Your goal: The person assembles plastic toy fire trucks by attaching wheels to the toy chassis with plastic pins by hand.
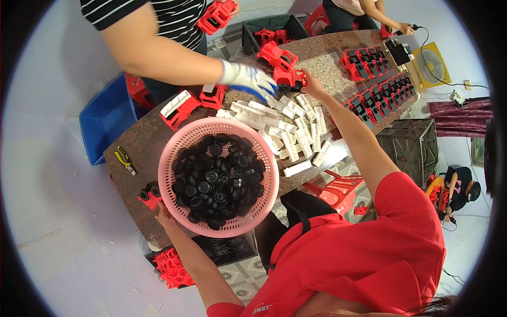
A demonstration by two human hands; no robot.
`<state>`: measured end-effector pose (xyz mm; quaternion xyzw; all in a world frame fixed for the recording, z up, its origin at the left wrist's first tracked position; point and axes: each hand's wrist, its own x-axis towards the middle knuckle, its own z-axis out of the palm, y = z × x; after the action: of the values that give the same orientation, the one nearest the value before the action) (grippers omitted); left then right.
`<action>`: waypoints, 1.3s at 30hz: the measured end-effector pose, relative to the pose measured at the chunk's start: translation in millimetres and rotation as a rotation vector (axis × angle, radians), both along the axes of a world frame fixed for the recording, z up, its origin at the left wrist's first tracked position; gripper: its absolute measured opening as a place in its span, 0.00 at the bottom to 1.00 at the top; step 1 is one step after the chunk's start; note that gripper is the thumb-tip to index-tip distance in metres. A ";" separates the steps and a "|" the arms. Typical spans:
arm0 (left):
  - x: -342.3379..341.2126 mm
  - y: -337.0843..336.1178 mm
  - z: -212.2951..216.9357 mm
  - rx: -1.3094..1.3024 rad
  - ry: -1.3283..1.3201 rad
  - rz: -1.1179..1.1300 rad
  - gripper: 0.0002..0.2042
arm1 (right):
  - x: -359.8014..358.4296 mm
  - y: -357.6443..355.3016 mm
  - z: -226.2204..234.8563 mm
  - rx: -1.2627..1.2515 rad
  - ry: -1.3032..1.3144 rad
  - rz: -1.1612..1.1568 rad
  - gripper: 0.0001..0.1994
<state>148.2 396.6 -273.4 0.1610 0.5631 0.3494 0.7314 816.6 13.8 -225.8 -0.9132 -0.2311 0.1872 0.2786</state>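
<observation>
At the basket's left side, my left hand (165,215) grips a small red toy part with black wheels (150,195); the basket's rim hides some of the fingers. My right hand (313,84) reaches across the table and holds a red toy truck body (289,78) at its right end. Just beyond it lies another red truck body (277,56). Between my arms stands a round pink plastic basket (165,174) heaped with black toy wheels (214,179). White plastic parts (301,137) lie in a loose pile right of the basket, below my right hand.
A co-worker's gloved hand (248,79) reaches over the white pile. Yellow-handled pliers (125,160) lie at the table's left. Rows of red-and-black toy parts (381,98) fill the right end. A blue bin (100,127), a green crate (253,29) and a red stool (338,190) surround the table.
</observation>
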 end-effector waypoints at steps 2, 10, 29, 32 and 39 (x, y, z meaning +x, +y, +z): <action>-12.3 -9.7 17.9 -0.061 -0.053 -0.061 0.32 | -20.8 4.7 -0.6 0.027 0.112 -0.068 0.39; 108.0 -84.9 160.7 0.958 1.066 0.068 0.30 | -93.7 -66.5 127.8 -0.056 -0.705 0.078 0.29; 103.1 -262.0 184.0 0.116 -0.076 -0.289 0.51 | -345.1 219.1 31.0 -0.090 0.075 0.739 0.23; 105.9 -257.2 192.2 0.128 -0.006 -0.137 0.49 | -358.3 229.3 12.7 -0.256 -0.093 0.813 0.26; 96.6 -245.2 173.8 0.228 0.055 -0.056 0.45 | -311.1 195.4 33.8 0.045 0.431 0.659 0.16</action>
<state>244.8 151.4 -99.5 0.2682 0.5349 0.3859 0.7021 505.5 209.1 -192.0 -0.7236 -0.4520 0.4489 0.2658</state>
